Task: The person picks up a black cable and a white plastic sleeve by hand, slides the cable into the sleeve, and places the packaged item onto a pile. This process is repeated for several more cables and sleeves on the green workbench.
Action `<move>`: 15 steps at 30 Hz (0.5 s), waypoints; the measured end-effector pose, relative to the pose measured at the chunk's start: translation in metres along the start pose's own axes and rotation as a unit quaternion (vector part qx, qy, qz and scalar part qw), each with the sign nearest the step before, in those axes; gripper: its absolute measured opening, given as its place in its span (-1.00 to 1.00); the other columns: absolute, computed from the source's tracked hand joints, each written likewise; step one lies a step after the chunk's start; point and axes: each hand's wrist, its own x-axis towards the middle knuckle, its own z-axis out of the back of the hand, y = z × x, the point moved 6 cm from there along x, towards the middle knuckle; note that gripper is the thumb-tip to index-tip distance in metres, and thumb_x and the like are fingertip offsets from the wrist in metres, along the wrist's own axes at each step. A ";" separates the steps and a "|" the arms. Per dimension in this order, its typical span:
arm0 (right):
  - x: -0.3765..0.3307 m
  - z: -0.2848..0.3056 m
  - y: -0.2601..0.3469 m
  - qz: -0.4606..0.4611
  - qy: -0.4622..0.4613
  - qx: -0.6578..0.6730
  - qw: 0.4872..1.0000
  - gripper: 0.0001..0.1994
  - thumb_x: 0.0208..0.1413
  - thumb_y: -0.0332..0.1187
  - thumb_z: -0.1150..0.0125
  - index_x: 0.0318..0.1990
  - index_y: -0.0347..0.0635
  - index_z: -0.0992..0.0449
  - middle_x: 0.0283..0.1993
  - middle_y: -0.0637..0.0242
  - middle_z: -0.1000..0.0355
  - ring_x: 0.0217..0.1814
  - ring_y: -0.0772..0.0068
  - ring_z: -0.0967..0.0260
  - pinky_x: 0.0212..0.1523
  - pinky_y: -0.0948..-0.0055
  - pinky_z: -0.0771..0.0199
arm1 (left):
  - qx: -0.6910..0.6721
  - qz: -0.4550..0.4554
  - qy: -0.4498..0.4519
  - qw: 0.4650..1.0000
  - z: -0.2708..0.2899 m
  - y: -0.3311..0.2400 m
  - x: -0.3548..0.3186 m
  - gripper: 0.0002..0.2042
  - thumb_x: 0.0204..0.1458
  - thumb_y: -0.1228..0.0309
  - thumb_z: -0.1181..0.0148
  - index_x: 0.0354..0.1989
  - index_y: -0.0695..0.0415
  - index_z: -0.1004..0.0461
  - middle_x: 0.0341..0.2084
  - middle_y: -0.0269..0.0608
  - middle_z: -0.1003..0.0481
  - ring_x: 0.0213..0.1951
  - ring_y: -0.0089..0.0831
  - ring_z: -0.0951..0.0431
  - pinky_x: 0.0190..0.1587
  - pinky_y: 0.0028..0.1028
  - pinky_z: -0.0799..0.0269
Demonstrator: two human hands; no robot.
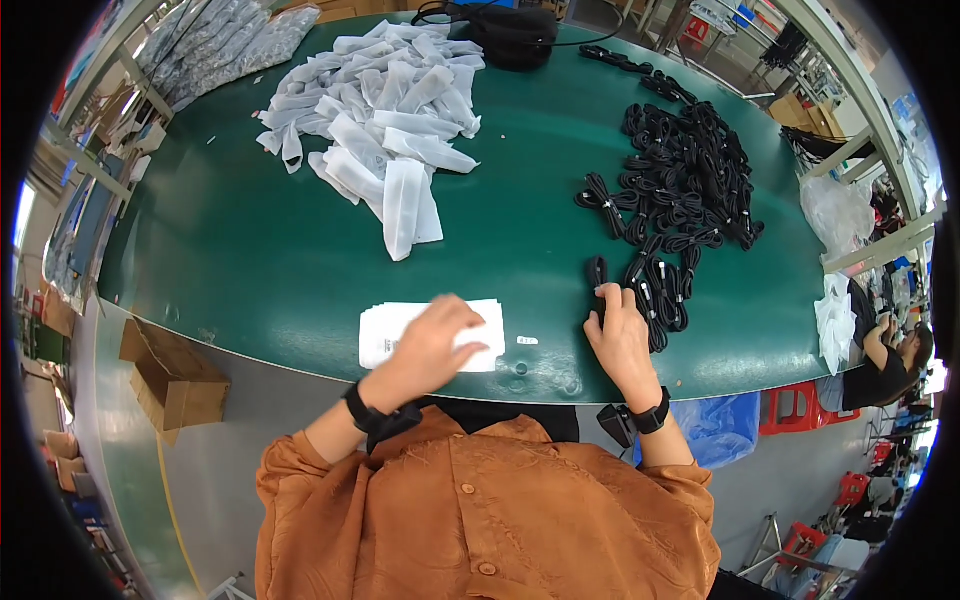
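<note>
My left hand (432,345) hovers over a stack of flat white sheets or bags (380,335) near the table's front edge. Its thumb and fingers are curled but apart, slightly blurred, with nothing visible between them. My right hand (622,342) closes on a black bundled cable (597,272), whose upper end sticks out past the fingers; the rest is hidden under the hand. Just right of it lie more coiled black cables (668,295), part of a large heap (690,165). Between my hands rests a small white label (527,341).
Filled white pouches (385,95) are heaped at the far left of the green table (270,250). A black bag (512,40) sits at the back. An open cardboard box (180,385) stands on the floor at left. A blue plastic bag (715,430) and another person (880,365) are at right.
</note>
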 end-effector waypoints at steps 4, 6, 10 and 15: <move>-0.013 -0.013 0.003 -0.102 0.099 0.345 0.928 -0.72 0.13 -0.60 0.06 0.01 -0.29 -0.31 -0.17 0.00 -0.48 -0.45 0.18 -0.47 -0.33 0.27 -0.50 | 0.114 -0.104 -0.031 0.987 -0.028 -0.005 -0.015 -0.88 0.01 0.56 -0.33 -0.32 0.22 -0.49 -0.36 -0.21 -0.46 -0.32 -0.35 -0.47 -0.29 -0.41 -0.41; -0.019 -0.009 0.019 -0.084 0.114 0.369 0.918 -0.70 0.12 -0.61 0.09 0.03 -0.29 -0.30 -0.17 0.00 -0.50 -0.42 0.20 -0.48 -0.32 0.27 -0.51 | 0.116 -0.101 -0.037 0.987 -0.030 -0.002 -0.016 -0.90 0.02 0.58 -0.31 -0.35 0.24 -0.48 -0.38 -0.20 -0.46 -0.35 -0.37 -0.47 -0.32 -0.42 -0.41; -0.028 -0.006 0.044 -0.014 0.126 0.407 0.905 -0.64 0.10 -0.64 0.13 0.08 -0.28 -0.31 -0.18 0.02 -0.53 -0.36 0.24 -0.50 -0.27 0.28 -0.51 | -0.044 0.052 -0.027 0.997 -0.027 0.019 -0.017 -0.91 0.06 0.59 -0.28 -0.34 0.26 -0.47 -0.39 -0.21 -0.47 -0.41 -0.43 -0.46 -0.33 -0.47 -0.39; -0.030 0.004 0.056 0.094 0.153 0.305 0.935 -0.66 0.15 -0.60 0.07 0.09 -0.28 -0.36 -0.16 0.10 -0.54 -0.25 0.14 -0.54 -0.20 0.20 -0.53 | -0.093 0.095 -0.023 0.991 -0.022 0.022 -0.016 -0.93 0.09 0.60 -0.25 -0.34 0.27 -0.47 -0.39 -0.23 -0.49 -0.42 -0.49 -0.46 -0.32 -0.52 -0.39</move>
